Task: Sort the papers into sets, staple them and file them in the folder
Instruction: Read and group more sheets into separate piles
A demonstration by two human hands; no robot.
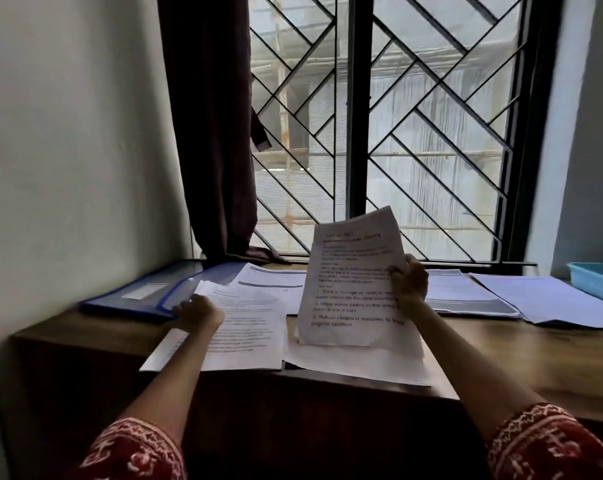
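The right hand (pixel 409 282) has its grip closed on the right edge of a printed sheet (pixel 353 282), perhaps several sheets together, and holds it raised and nearly upright, its bottom edge just over the papers below; my guess is that she lifts it toward the window light to read its heading and decide which set it belongs to. The left hand (pixel 198 311) lies with curled fingers on the left edge of a loose stack of printed pages (pixel 244 327), probably pinning it so nothing slides off the front, where the stack overhangs the wooden worktop (pixel 501 348). Whether those fingers actually pinch a page I cannot tell. A blue folder (pixel 141 292) lies flat at the far left, just beside that hand, not yet in use. More piles of paper (pixel 473 292) are spread to the right, well apart from the raised sheet, which looks like sorting already under way. No stapler shows. A turquoise tray (pixel 596 278) sits at the right edge. Behind stand a grilled window (pixel 379 133), a dark curtain (pixel 210 133) and pale walls.
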